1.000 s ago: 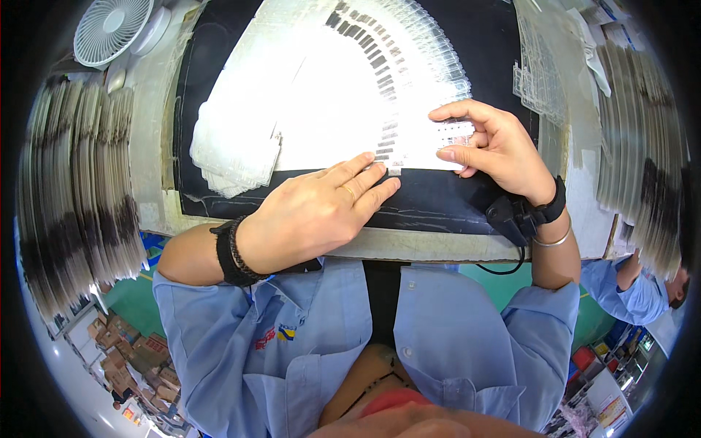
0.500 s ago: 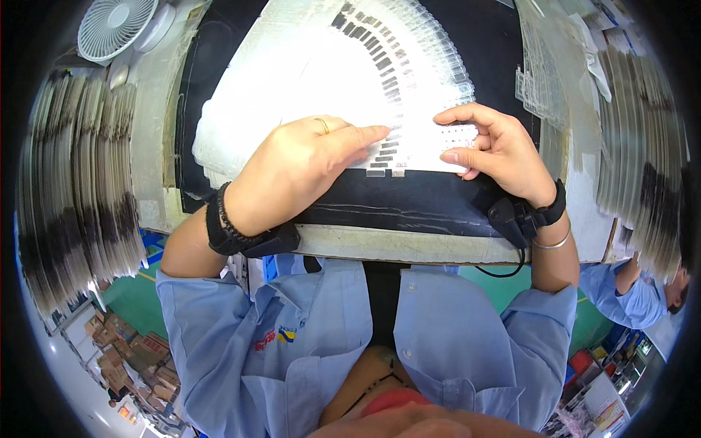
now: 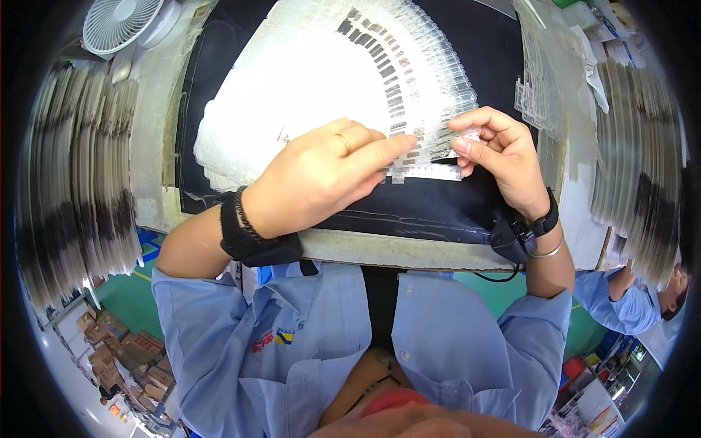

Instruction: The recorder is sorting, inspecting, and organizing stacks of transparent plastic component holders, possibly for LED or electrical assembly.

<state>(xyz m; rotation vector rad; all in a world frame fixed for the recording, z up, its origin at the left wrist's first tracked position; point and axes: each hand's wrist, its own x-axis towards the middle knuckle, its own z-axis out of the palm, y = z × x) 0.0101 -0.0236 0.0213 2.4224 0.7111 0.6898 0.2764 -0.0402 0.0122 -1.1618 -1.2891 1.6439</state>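
Note:
A fanned stack of thin white and clear plastic sheets [image 3: 255,109] lies in front of me, with dark rectangular marks in curved rows. Across its near right part rests my left hand [image 3: 328,164], index finger stretched over the marks and the other fingers partly bent beneath. At the right edge of the fan, my right hand [image 3: 500,150] pinches the end of a sheet between thumb and fingers. A pale strip of sheet edge [image 3: 434,172] shows just below, near my right fingertips. What lies under my left palm is hidden.
Under the fan is a black mat [image 3: 350,212] on a pale worktable. Tall rows of stacked sheets stand at left [image 3: 77,175] and right [image 3: 639,168]. A white fan [image 3: 120,22] is at the far left; loose clear plastic pieces [image 3: 540,106] lie at the right.
My left hand has slid to the right along the sheets. My right thumb and fingers have drawn closer together, the sheet ends between them have bunched, and a pale strip now shows below.

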